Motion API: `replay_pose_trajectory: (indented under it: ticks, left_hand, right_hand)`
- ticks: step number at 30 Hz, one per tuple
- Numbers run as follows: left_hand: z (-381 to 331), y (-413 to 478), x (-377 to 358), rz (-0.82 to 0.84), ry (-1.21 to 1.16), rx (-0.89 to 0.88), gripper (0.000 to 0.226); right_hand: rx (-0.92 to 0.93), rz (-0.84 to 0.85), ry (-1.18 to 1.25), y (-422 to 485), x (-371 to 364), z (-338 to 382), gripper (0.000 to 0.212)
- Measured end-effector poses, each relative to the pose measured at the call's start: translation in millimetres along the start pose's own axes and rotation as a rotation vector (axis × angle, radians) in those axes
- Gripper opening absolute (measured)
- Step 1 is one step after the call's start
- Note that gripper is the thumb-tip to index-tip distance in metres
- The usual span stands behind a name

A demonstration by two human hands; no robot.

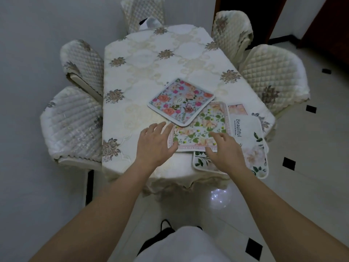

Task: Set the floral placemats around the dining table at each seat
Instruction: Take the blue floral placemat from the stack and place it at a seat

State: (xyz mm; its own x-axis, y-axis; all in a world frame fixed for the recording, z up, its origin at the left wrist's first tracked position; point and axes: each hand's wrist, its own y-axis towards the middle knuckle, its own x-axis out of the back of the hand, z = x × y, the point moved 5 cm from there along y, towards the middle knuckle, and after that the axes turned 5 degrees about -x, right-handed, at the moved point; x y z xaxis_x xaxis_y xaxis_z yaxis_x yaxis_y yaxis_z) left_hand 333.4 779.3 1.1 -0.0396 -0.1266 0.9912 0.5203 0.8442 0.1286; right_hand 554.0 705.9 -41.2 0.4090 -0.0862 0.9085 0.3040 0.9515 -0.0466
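Observation:
Several floral placemats lie overlapped at the near right of the dining table (143, 76). A blue mat with pink and red roses (179, 100) is on top, farthest in. Under its corner lies a pink-bordered mat with peach flowers and green leaves (204, 127). A white mat printed "Beautiful" (249, 137) lies beneath, hanging past the table edge, and a pink one (237, 109) peeks out behind. My left hand (155, 142) lies with spread fingers at the pink-bordered mat's left edge. My right hand (223, 150) rests fingers down on its near right corner.
Quilted cream chairs ring the table: two on the left (75, 123) (83, 63), one at the far end (143, 14), two on the right (232, 33) (272, 76). The wall stands close on the left. Tiled floor with black diamonds (289, 163) lies to the right.

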Motion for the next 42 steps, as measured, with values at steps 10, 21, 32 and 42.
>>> replay_pose_trajectory:
  ticks: [10, 21, 32, 42]
  left_hand:
    - [51.4, 70.5, -31.8, 0.040, -0.060, 0.042, 0.069]
    - [123.4, 149.4, -89.7, 0.050, -0.246, 0.110, 0.065]
    - [137.3, 184.4, -137.9, 0.219, -0.408, 0.336, 0.066]
    - [128.7, 194.3, -165.6, 0.229, -0.681, 0.715, 0.067]
  right_hand:
    - [-0.015, 0.061, -0.036, 87.2, -19.3, 21.4, 0.059]
    - [-0.087, 0.066, -0.121, 197.0, -38.3, 52.2, 0.060]
    - [-0.072, 0.116, -0.170, 277.9, -45.6, 47.9, 0.057]
    - [-0.029, 0.168, -0.163, 366.3, -58.1, 35.7, 0.056]
